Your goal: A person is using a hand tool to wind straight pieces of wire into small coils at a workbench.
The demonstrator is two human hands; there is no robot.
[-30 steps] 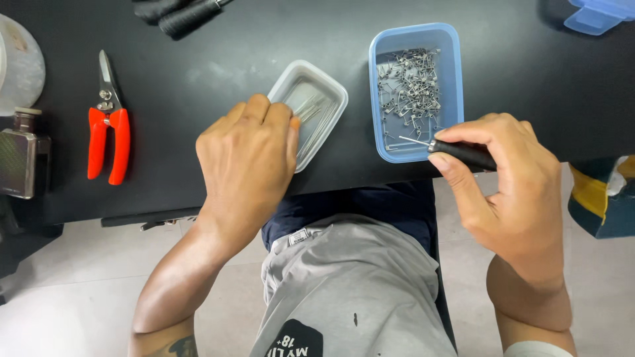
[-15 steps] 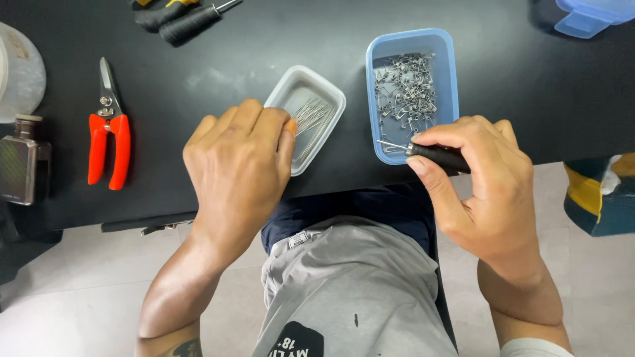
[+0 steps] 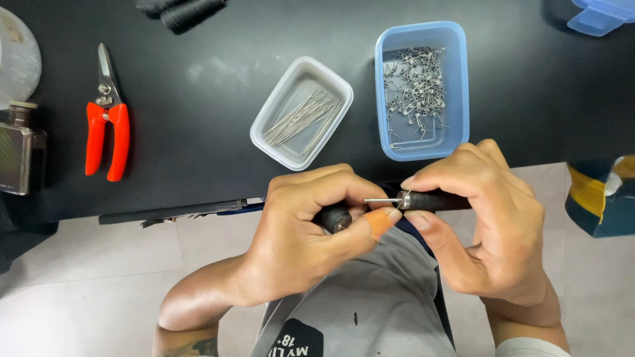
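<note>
Thin metal pin [image 3: 380,199] sticks out of a black-handled hand tool [image 3: 433,200], held just off the tabletop's near edge, above the lap. Right hand [image 3: 486,228] fingers wrapped tight on the tool handle. Left hand [image 3: 311,231] fingers pinched together at the pin tip, small dark round piece [image 3: 337,218] tucked in the palm. Behind on the tabletop [image 3: 198,99]: clear tray of straight wires [image 3: 301,112], blue tub of bent wire pieces [image 3: 423,89]. Red-handled cutters [image 3: 106,122] near left edge.
</note>
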